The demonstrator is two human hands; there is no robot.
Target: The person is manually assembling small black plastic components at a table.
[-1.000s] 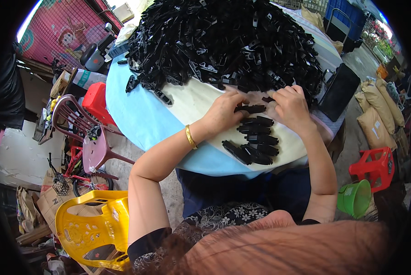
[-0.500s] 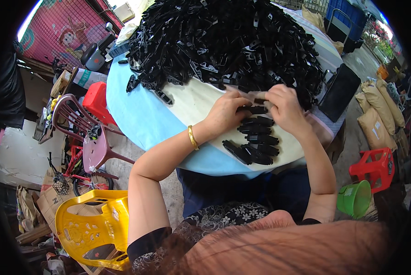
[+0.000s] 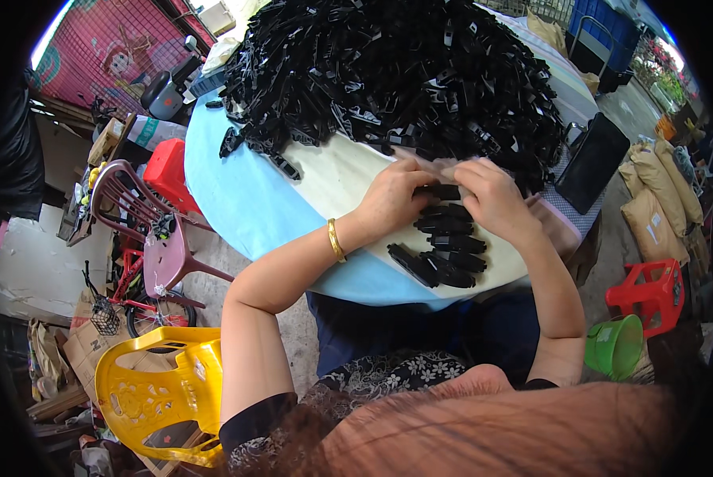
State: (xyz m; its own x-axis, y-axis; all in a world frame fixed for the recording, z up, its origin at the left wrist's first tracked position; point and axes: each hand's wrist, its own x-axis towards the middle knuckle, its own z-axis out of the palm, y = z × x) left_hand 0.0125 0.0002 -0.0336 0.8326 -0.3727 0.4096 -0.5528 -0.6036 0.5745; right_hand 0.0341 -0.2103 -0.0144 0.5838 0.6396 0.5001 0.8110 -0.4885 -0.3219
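Above a short column of black plastic pieces (image 3: 454, 244) on the cloth-covered table, my two hands work close together. My left hand (image 3: 394, 197), with a gold bangle at the wrist, is closed, its fingertips on the left end of a single black plastic piece (image 3: 445, 192). My right hand (image 3: 495, 199) is curled just to the right, thumb and fingers pinched together; what they hold is hidden. Something pale and pinkish (image 3: 429, 165) shows between the hands, too unclear to name. A large heap of similar black pieces (image 3: 388, 71) rises beyond them.
A black pouch (image 3: 588, 163) lies at the table's right edge. Left of the table stand a red stool (image 3: 172, 176), a pink chair (image 3: 169, 258) and a yellow chair (image 3: 145, 397). Another red stool (image 3: 650, 296) and a green bucket (image 3: 615, 347) are on the right.
My right hand's fingers have shifted slightly left and lower, closer to my left hand. The column of pieces stays in place.
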